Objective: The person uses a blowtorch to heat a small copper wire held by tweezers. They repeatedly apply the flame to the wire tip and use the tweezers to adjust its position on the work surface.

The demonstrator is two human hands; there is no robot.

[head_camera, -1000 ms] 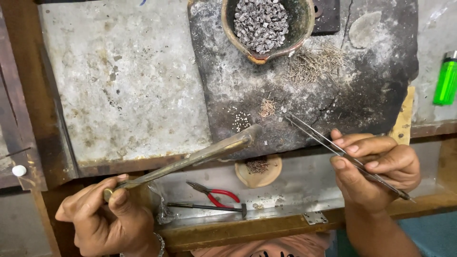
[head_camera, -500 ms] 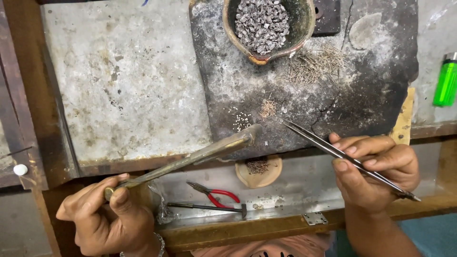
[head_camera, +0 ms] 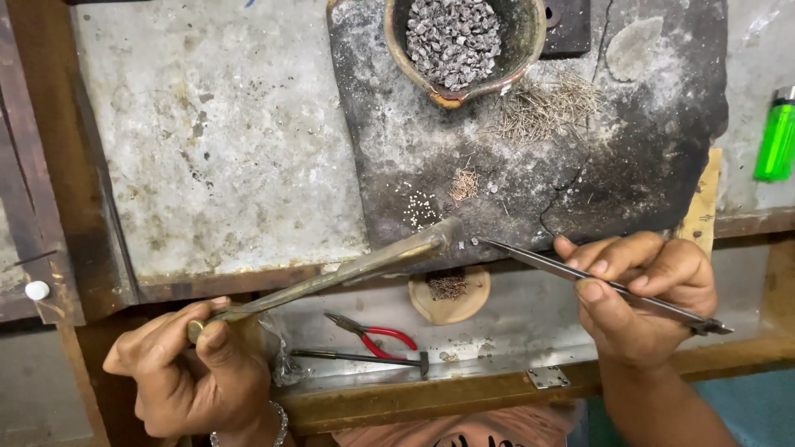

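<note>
Head view shows the left hand point(head_camera: 186, 372) curled tight round the near end of a long brass blowpipe point(head_camera: 331, 273), whose far tip reaches the near edge of the blackened slab point(head_camera: 662, 124). At right, the right hand point(head_camera: 646, 294) pinches slim tweezers point(head_camera: 580, 273) between thumb and fingers, points just beside the pipe's tip, not quite touching.

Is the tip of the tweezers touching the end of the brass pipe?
Apart. The head view shows a strip of dark slab between the tweezers tip and the brass pipe end.
</note>
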